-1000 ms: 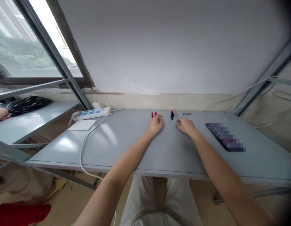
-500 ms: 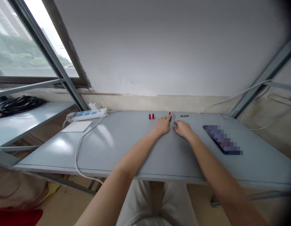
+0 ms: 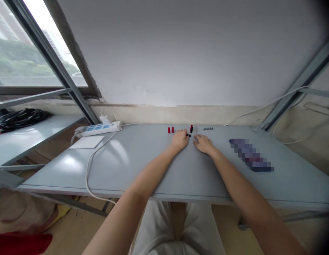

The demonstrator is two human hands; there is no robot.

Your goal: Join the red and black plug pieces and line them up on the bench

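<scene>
You sit at a long grey tabletop (image 3: pixel 122 177), glossy with reflected light on your left. Toward its back left corner lies a white power strip (image 3: pixel 102 129), with a flat white rectangle (image 3: pixel 87 142) just in front and a white cable (image 3: pixel 87 170) running over your near edge. Along the back are two red cylinders (image 3: pixel 172 129), a red-and-black piece (image 3: pixel 191 128) and a row of small dark pieces (image 3: pixel 208 129); a dark slab (image 3: pixel 251 156), its surface blurred out, lies to your right.
</scene>
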